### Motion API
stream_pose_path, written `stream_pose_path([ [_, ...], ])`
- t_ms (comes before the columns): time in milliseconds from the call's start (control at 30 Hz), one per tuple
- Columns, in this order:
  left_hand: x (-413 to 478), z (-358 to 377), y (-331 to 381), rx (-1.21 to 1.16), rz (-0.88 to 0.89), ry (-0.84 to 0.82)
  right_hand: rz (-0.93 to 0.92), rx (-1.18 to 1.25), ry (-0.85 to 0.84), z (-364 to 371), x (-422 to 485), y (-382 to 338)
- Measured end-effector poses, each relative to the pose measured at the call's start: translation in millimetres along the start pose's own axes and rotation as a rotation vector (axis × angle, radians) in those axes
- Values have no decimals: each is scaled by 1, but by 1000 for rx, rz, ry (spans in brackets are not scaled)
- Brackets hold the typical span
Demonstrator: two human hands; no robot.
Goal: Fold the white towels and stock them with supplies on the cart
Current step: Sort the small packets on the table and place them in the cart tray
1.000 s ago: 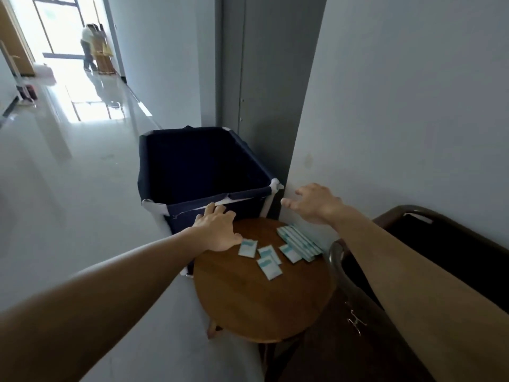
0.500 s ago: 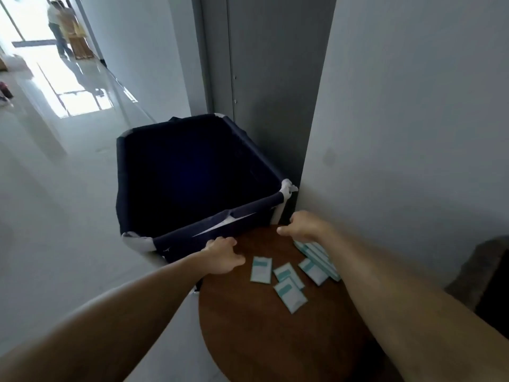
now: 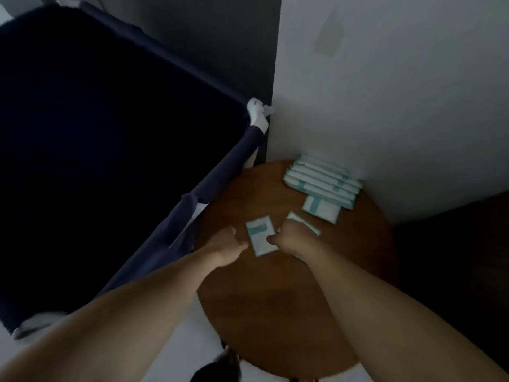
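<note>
The right hand sits knuckles-up on the table with its thumb tip at the right edge of a small white packet. The picture is too dim and smeared for me to say whether it is pinching that edge or only touching it. The left hand is curled into a loose fist just beside the packet's left edge, and I see nothing in it.

A second packet pokes out from under the right hand, and a third lies a little farther back. Behind that, a stack of long flat ones lies against the wall. The cart, a dark cloth bin, stands hard against the table's left side. No towels are in sight.

These packets look feather-light, thin and smooth, and they lie dead flat on the wood, so I doubt fingers could get under one. I would slide it to the table's rim or tip up a corner, then pinch it across the short edge. They probably bend easily and slip over one another, so several are best squared up and held flat between thumb and fingers.
</note>
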State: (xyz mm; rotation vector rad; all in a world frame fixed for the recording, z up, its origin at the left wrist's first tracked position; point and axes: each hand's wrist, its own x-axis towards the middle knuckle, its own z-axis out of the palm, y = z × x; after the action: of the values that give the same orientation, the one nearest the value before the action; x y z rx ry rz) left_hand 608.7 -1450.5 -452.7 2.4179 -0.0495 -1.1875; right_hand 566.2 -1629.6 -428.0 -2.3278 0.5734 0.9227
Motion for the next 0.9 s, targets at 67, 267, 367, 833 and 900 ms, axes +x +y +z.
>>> stream_pose_path([
  [67, 28, 7, -6, -4, 26, -5, 74, 26, 16, 24, 20, 1],
  [267, 79, 50, -34, -259, -62, 90, 199, 52, 193, 83, 76, 13],
  [367, 96, 60, -43, -307, -86, 156, 213, -38, 279, 102, 93, 12],
  [833, 88, 91, 12, -872, -75, -29, 132, 441, 363, 84, 64, 89],
  [900, 88, 94, 21, -868, -63, 23, 165, 343, 492, 70, 67, 115],
])
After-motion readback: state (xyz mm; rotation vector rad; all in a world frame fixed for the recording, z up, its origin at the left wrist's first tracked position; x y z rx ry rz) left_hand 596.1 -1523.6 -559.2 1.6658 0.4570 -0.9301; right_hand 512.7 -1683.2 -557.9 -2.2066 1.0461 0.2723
